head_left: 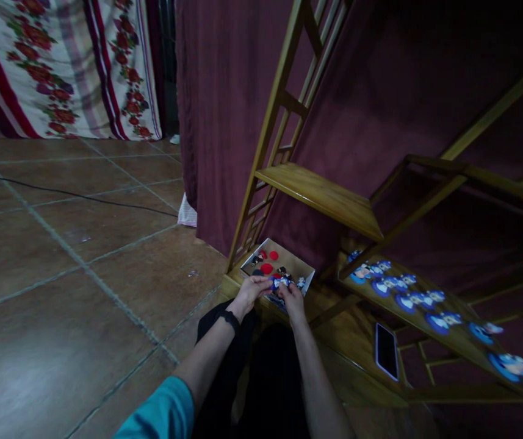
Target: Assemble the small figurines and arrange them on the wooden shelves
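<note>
Hands: While my forearms reach forward and down over my knees, my left hand (254, 289) and right hand (293, 299) come close together, fingertips pinching one small blue-and-white piece (281, 283) between them.
Left arm: It slants in from the lower left out of a teal sleeve (163, 411), black band (230, 321) at the wrist, fingers pointing right to the piece.
Right arm: Bare, it leans up and leftward, thumb and fingers bunched at the piece's right side.
Piece: Over the near part of the box (294, 266), in both hands' grip.
Box: Shallow and open, on the low board of a wooden rack (265, 140); red discs (266, 268) and small dark figures (281, 270) lie inside.
Shelf: To my right, blue-based figures (384, 285) stretch along a plank, too blurred for detail.
Phone: Dark-screened, the phone (386, 351) lies below that plank.
Curtain: Maroon cloth (224, 122) hangs behind the rack.
Floor: Brown tiles (55, 256) spread to my left, crossed by a black cable (82, 196).
</note>
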Tool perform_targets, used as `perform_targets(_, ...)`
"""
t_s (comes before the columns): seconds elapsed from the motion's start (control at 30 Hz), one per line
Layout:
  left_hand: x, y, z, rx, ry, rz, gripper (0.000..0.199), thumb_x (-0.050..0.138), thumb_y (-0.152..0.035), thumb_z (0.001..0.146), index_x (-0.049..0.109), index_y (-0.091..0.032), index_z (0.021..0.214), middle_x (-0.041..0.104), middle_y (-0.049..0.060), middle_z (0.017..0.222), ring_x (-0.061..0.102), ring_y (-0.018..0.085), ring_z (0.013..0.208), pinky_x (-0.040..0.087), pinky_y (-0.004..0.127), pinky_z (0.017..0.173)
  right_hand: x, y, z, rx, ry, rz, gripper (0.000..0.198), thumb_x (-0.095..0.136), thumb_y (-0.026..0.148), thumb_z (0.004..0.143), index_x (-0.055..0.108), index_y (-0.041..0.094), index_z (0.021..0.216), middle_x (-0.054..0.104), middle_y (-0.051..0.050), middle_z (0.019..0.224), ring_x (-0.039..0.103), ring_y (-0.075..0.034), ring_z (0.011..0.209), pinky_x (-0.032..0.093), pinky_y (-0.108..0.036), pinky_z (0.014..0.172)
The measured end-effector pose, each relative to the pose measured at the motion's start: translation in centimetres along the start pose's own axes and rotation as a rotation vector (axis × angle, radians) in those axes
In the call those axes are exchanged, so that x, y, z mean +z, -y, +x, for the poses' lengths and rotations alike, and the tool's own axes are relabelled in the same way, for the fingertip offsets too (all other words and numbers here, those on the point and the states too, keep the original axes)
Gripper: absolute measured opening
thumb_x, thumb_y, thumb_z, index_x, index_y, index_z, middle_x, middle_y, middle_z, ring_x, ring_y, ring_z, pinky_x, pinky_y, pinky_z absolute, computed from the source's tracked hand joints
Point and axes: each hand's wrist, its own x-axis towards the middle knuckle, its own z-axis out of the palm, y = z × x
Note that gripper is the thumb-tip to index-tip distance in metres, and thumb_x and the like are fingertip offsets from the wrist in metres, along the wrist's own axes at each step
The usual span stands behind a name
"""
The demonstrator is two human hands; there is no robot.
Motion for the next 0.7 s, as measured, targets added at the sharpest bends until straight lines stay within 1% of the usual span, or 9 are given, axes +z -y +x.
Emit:
perform_targets(0.17,-0.2,0.3,0.3,0.0,-0.022,0.002,0.028,0.081,-0.025,0.049,0.069,-0.009,0.069,0.068,0.007,0.064,0.062,0.012,0.056,0.051,0.024,0.06,0.4,-0.3,0.3,0.042,-0.014,0.026,0.027,0.062,0.046,0.062,0.06,0.019,0.064,0.059,0.002,0.055,0.052,-0.013,0.054,0.044,-0.025,0.059)
perform_targets(0.3,-0.4,0.3,0.6,-0.02,-0.019,0.016,0.028,0.081,-0.026,0.047,0.068,-0.008,0.063,0.067,0.008,0.062,0.061,0.012,0.054,0.051,0.024,0.058,0.5,-0.4,0.5,0.055,0.006,0.058,0.026,0.062,0.045,0.063,0.064,0.02,0.071,0.061,0.002,0.059,0.055,-0.014,0.056,0.046,-0.027,0.059)
perform_targets(0.5,-0.4,0.4,0.6,-0.015,-0.043,0.008,0.028,0.082,-0.029,0.047,0.066,-0.009,0.059,0.066,0.006,0.058,0.059,0.01,0.052,0.049,0.023,0.057,0.1,-0.5,0.9,0.052,0.037,-0.012,0.026,0.062,0.042,0.063,0.065,0.02,0.075,0.061,0.003,0.057,0.055,-0.014,0.054,0.047,-0.028,0.06)
perform_targets(0.7,-0.3,0.4,0.5,-0.019,-0.052,-0.006,0.027,0.081,-0.029,0.048,0.065,-0.009,0.057,0.065,0.005,0.055,0.057,0.01,0.049,0.049,0.022,0.055,-0.3,-0.3,1.2,0.014,0.076,-0.056,0.021,0.063,0.041,0.063,0.065,0.021,0.071,0.062,0.002,0.057,0.055,-0.016,0.055,0.047,-0.029,0.061)
